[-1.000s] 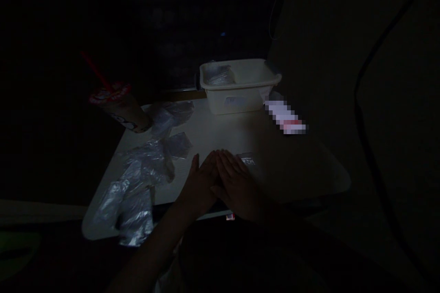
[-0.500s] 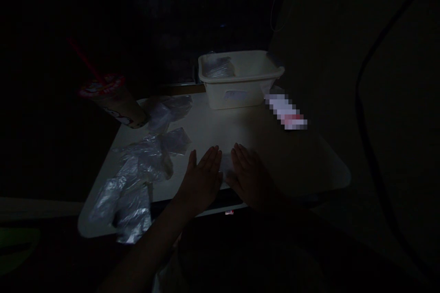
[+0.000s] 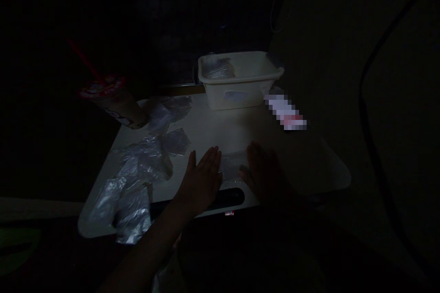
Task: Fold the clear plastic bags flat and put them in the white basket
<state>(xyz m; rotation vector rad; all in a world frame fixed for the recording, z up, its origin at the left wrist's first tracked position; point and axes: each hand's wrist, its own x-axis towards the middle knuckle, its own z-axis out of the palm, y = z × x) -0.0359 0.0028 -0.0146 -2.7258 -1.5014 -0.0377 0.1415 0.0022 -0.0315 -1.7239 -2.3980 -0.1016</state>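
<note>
A clear plastic bag (image 3: 233, 165) lies flat near the front of the white table (image 3: 220, 128), between my two hands. My left hand (image 3: 202, 178) rests with fingers stretched out over the bag's left end. To the right, my right hand (image 3: 264, 169) has its fingers extended, dark and slightly blurred, at the bag's right end; whether it touches the plastic I cannot tell. Several crinkled clear plastic bags (image 3: 147, 160) are spread on the table's left side, one of them hanging over the front edge.
A cream plastic tub (image 3: 237, 94) with plastic bags inside stands at the back. A drink cup (image 3: 120, 105) with a red straw is at the back left. A pixelated bright object (image 3: 285, 112) lies right of the tub. A dark cable (image 3: 364, 114) hangs at the right. The room is dim.
My right hand has moved right, away from my left hand, uncovering more of the flat bag and the dark slot at the table's front. My left hand has stayed in place.
</note>
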